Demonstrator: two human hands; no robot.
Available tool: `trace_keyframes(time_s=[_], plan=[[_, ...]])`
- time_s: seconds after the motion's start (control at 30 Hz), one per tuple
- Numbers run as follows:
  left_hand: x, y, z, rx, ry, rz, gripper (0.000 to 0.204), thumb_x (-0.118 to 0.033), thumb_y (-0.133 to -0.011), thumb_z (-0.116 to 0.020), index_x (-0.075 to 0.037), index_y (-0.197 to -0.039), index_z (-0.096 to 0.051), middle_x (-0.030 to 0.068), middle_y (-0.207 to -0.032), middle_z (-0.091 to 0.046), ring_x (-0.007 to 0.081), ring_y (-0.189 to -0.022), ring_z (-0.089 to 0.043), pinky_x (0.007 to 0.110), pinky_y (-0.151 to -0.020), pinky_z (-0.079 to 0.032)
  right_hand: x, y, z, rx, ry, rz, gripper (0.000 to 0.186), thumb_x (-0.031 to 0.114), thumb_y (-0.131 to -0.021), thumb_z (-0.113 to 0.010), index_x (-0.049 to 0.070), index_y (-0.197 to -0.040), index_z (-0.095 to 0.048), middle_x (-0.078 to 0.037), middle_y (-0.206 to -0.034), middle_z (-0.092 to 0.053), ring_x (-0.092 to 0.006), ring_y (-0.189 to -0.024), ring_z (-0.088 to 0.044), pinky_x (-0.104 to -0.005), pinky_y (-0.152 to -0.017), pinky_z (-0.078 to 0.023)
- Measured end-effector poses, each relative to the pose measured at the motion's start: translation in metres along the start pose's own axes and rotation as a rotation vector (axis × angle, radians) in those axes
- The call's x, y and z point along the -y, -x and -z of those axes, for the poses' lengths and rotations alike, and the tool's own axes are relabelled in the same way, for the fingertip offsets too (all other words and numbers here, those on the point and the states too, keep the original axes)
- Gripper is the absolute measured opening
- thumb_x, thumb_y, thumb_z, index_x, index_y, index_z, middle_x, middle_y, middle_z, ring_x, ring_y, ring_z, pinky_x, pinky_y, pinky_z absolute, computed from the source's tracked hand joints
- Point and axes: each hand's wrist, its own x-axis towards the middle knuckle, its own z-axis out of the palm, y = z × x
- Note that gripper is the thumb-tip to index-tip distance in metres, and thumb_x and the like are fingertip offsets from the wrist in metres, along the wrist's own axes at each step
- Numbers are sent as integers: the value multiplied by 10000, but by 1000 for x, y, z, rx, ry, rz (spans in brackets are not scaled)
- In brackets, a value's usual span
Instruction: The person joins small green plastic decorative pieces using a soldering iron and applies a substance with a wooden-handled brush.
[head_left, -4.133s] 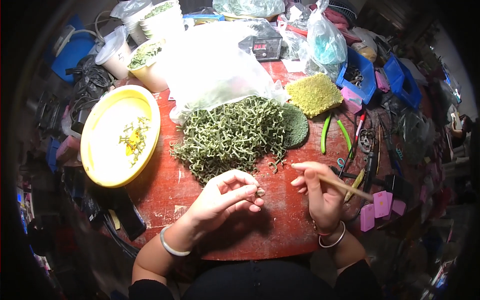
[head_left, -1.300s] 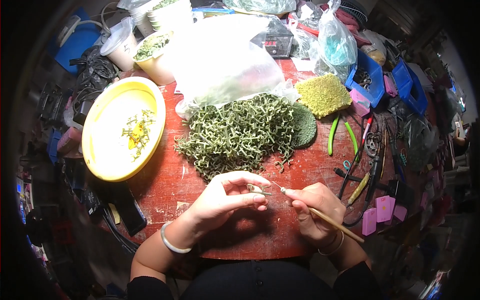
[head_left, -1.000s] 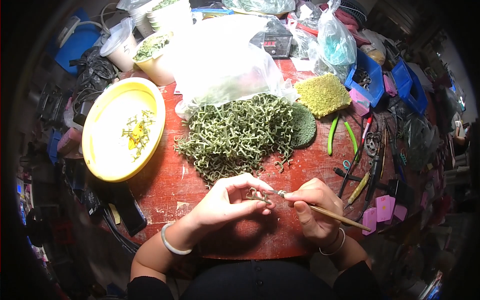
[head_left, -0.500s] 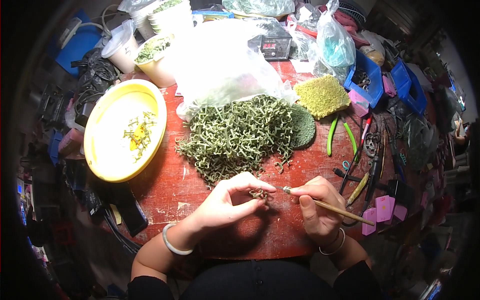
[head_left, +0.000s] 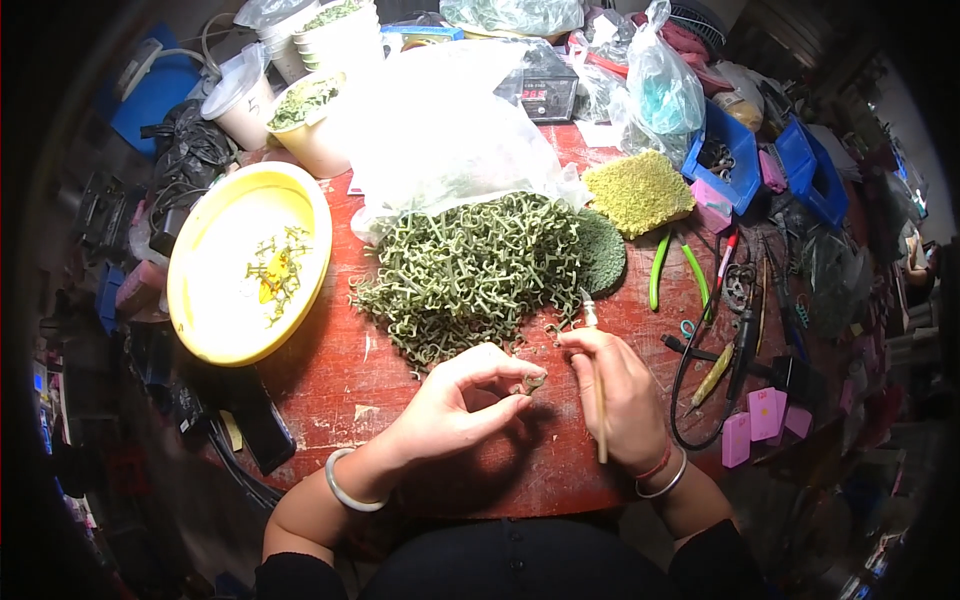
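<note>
My left hand (head_left: pixel 460 400) is closed in a pinch on a small curled greenish-brown piece (head_left: pixel 531 383) over the near middle of the red table. To its right, my right hand (head_left: pixel 622 400) grips a slim wooden-handled tool (head_left: pixel 601 415), its pale, pointed end toward the pile. The right fingertips reach to a loose green piece at the pile's near right edge; whether they touch it I cannot tell. Just beyond both hands lies a big pile of small hooked green pieces (head_left: pixel 470 265). A white plastic bag (head_left: pixel 470 150) covers its far side.
A yellow basin (head_left: pixel 185 310) with some pieces in it stands at left. Behind the pile's right side are a round green pad (head_left: pixel 604 255) and a yellow sponge-like block (head_left: pixel 640 195). Green-handled pliers (head_left: pixel 658 270), cables, pink blocks (head_left: pixel 765 415) and blue bins (head_left: pixel 735 160) crowd the right.
My right hand has moved away from the left hand, forward to the pile's edge, and the tool has swung from slanting sideways to pointing away. My left hand stays in place, pinching a piece.
</note>
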Motion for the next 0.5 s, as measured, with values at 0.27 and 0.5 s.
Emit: trace_keyframes(time_s=[0.27, 0.5], plan=[[-8, -2, 5, 27, 638, 215, 229, -20, -975, -703, -11, -1200, -665, 52, -1069, -660, 140, -995, -677, 303, -843, -591, 4, 3, -1, 120, 74, -6, 283, -17, -945, -628, -18, -1224, -587, -222, -1152, -652, -394, -1024, -638, -459, -905, -523], [-7, -5, 7, 6, 748, 333, 130, -97, -986, -720, -65, -1011, -596, 25, -891, -622, 80, -731, -567, 222, -588, -449, 4, 6, 7, -48, -19, -229, 179, -57, -927, -637, -19, -1101, -617, -195, -988, -674, -370, -897, -678, -426, -803, -549]])
